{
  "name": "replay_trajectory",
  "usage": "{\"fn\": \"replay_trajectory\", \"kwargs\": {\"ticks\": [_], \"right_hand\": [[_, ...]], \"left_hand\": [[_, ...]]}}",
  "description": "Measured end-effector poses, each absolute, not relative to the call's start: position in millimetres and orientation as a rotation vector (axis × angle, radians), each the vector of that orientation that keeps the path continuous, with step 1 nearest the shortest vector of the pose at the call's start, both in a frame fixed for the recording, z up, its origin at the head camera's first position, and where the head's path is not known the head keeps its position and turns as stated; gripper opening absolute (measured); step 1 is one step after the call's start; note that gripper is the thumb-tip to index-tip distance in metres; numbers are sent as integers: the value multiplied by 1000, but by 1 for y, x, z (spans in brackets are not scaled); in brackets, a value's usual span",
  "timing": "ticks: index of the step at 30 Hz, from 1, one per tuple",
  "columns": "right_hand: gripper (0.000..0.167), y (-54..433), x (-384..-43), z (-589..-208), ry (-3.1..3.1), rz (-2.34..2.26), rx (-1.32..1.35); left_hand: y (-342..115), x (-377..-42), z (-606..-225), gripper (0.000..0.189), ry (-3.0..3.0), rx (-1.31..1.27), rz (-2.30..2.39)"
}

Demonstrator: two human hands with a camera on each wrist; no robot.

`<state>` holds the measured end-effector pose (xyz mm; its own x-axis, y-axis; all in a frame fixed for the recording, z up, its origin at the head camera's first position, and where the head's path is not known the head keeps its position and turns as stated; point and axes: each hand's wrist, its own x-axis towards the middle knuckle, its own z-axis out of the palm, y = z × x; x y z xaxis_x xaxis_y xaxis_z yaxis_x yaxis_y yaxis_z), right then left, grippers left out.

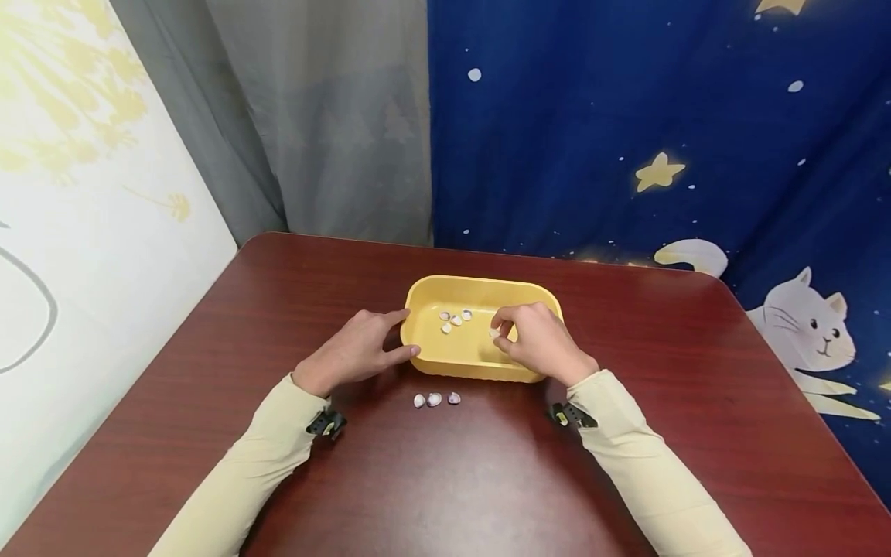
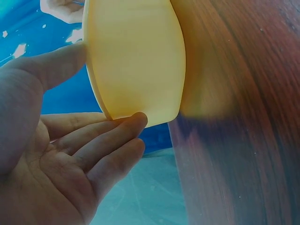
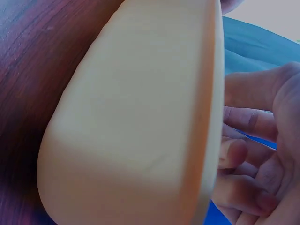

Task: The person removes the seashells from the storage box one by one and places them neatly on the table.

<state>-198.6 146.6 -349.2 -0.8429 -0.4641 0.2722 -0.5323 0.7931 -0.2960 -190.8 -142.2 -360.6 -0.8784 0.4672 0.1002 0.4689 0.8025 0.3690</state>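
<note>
A yellow plastic basin (image 1: 473,370) stands on the table, with several small white-and-purple seashells (image 1: 455,320) lying on its bottom, left of centre. My left hand (image 1: 358,352) is at the basin's left end, its thumb and fingers spread and touching the rim and outer wall (image 2: 136,56). Over the right half of the basin, my right hand (image 1: 539,340) pinches a small pale shell (image 1: 493,333) between thumb and fingertips. In the right wrist view, the basin's wall (image 3: 126,103) hides that shell. Three more shells (image 1: 435,399) lie in a row on the table in front of the basin.
The dark red-brown wooden table (image 1: 445,480) has rounded far corners. Behind it hang a grey curtain (image 1: 334,116) and a blue curtain (image 1: 557,139) printed with stars and a white cat. A pale patterned wall (image 1: 83,309) is on the left.
</note>
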Motion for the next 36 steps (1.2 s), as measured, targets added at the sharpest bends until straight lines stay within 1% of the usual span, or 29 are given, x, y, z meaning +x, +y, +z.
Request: {"fn": "replay_trajectory", "kwargs": {"ticks": [36], "right_hand": [[8, 138, -158, -333, -2702, 572, 919]], "left_hand": [[-143, -189, -359, 64, -2942, -786, -655]]}}
